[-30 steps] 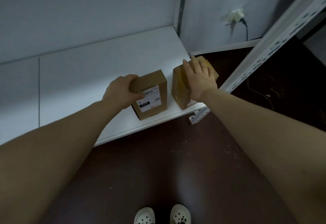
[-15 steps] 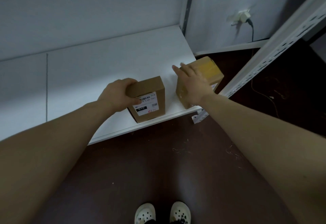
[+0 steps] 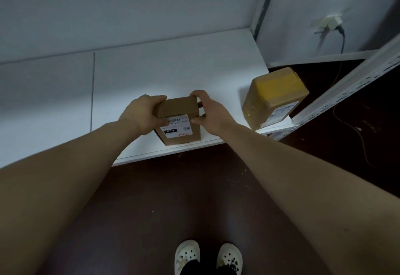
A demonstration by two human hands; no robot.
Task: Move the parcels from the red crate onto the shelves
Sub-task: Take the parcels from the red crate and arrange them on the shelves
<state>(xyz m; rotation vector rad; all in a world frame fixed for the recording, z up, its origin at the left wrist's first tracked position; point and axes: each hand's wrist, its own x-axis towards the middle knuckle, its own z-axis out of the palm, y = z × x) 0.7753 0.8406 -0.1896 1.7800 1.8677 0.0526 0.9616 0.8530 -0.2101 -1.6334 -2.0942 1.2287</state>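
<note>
A small brown parcel point(image 3: 178, 110) with a white label stands near the front edge of the low white shelf point(image 3: 173, 71). My left hand point(image 3: 142, 114) grips its left side, fingers curled over the top. My right hand point(image 3: 208, 112) grips its right side, thumb at the front and fingers over the back corner. A second brown parcel point(image 3: 272, 95) with yellow tape on top stands alone at the shelf's right front corner. The red crate is out of view.
A white perforated shelf upright point(image 3: 350, 84) slants across the right. A wall socket with a plugged black cable point(image 3: 329, 23) is at the back right. Dark floor point(image 3: 173, 199) and my white shoes point(image 3: 207, 255) lie below.
My right hand has let go of the yellow-taped parcel and moved left onto the labelled parcel, which both hands now grip. The taped parcel stands free.
</note>
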